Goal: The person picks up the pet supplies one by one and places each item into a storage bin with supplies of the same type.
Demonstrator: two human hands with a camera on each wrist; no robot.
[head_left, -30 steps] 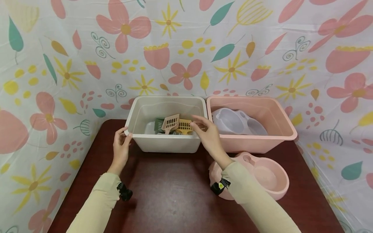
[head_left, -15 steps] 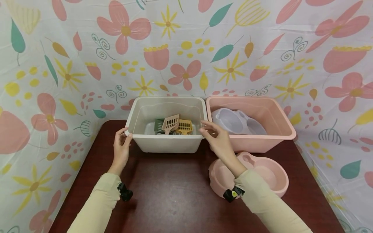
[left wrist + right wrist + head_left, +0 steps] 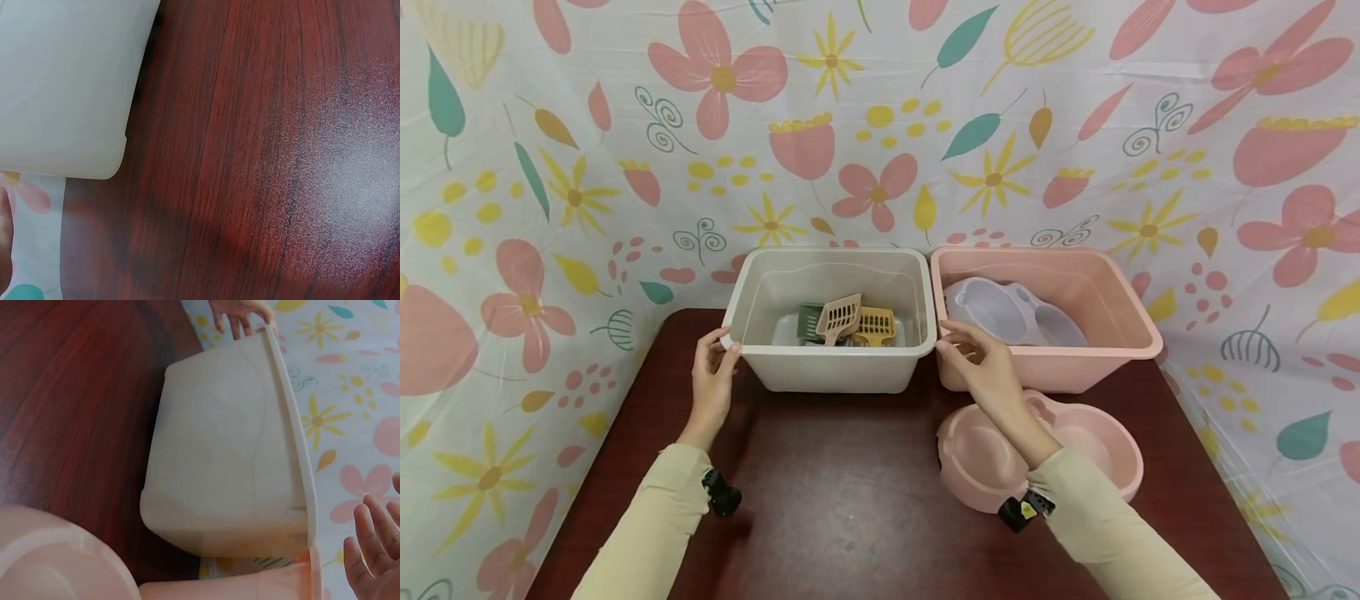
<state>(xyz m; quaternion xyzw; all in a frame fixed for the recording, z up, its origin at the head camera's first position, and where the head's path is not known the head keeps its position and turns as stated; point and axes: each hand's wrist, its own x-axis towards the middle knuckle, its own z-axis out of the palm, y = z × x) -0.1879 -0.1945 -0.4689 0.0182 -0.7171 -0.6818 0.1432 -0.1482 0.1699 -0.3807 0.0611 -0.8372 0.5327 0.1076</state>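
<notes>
Pale grey-white bin [image 3: 831, 372] stands upright at the back of the dark red-brown table [image 3: 842, 500], left of a pink bin [image 3: 1048, 371]. Walls smooth, tapering to the base; rim broad and rolled, corners rounded; a faint wavy line runs along the inner wall. Inside, toward the front: a green scoop [image 3: 808, 322], a beige scoop [image 3: 839, 317] tilted uppermost, a yellow scoop [image 3: 877, 324], all slotted. Left hand [image 3: 709, 385] pinches the rim's left front corner between thumb and fingers. Right hand [image 3: 988, 372] is by the right front corner, fingers loosely curved, thumb apart, holding nothing; whether fingertips touch either rim, cannot tell. Pink double bowl [image 3: 981, 450] sits below its wrist.
</notes>
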